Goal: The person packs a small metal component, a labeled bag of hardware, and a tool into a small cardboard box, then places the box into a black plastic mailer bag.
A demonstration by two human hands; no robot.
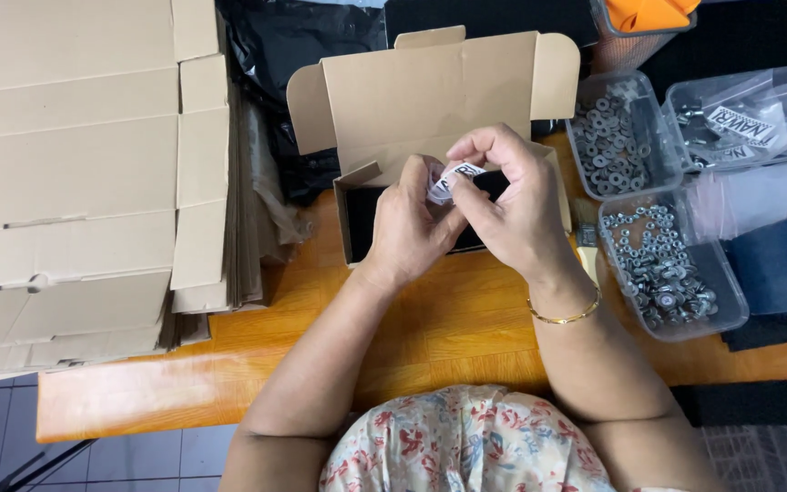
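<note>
Both hands pinch 1 small clear packet [451, 179] with a black-and-white label, left hand [409, 226] beneath, right hand [508, 196] fingering its top edge, over the open cardboard box [430, 100] at the counter's [430, 328] far edge. Seemingly a packing step; lowering it inside needs care. 3 tubs of nuts and washers [658, 264] sit right.

Flattened cardboard sheets [66, 173] stacked left — 3 clear tubs of metal washers [610, 137] and nuts [667, 269] right.
</note>
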